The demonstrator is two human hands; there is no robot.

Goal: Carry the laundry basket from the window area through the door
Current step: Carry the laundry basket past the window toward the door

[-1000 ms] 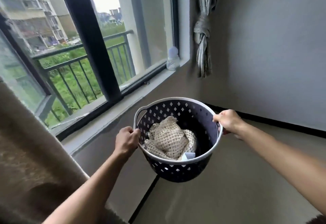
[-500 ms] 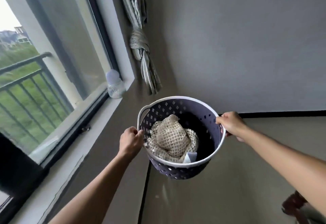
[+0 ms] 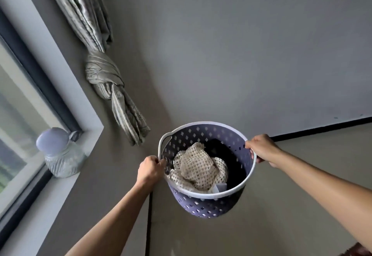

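Laundry basket (image 3: 203,205) held aloft over floor, near wall corner. Cream mesh cloth (image 3: 198,168) inside. Left hand (image 3: 149,170) clamped on near-left rim, right hand (image 3: 261,148) on right rim. Knotted curtain (image 3: 104,74), jar (image 3: 60,155) on windowsill to left.

Left hand (image 3: 150,168) and right hand (image 3: 261,148) hold the laundry basket (image 3: 207,205) (clothes inside) aloft.

No readable text or labels.
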